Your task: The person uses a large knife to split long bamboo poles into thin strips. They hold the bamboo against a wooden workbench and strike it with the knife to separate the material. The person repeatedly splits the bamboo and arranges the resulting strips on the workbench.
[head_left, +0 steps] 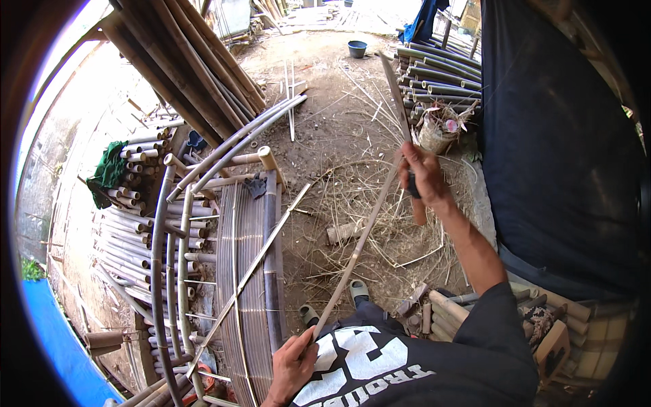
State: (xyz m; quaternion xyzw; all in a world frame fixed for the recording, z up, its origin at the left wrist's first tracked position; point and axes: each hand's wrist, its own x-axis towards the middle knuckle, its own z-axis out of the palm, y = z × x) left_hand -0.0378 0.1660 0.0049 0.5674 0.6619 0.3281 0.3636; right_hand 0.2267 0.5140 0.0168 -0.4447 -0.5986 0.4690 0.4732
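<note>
My right hand (424, 178) is closed around the handle of a machete (396, 91), its long blade pointing away from me. A long bamboo strip (357, 252) slants from near my waist up to that hand, where it meets the base of the blade; whether the edge touches it I cannot tell. Low in front of my body, my left hand (296, 359) grips the strip's near end. Left of the strip stands a bamboo bench (271, 237) with a slatted seat. Another pale bamboo strip (252, 275) lies diagonally across it.
Shavings and a short bamboo piece (346, 232) litter the dirt ground ahead. Stacked bamboo poles (129, 247) lie left, with more poles (441, 74) at far right. Tall poles (180, 64) lean at far left. A black sheet (556, 149) hangs on the right. A dark bucket (357, 49) stands far off.
</note>
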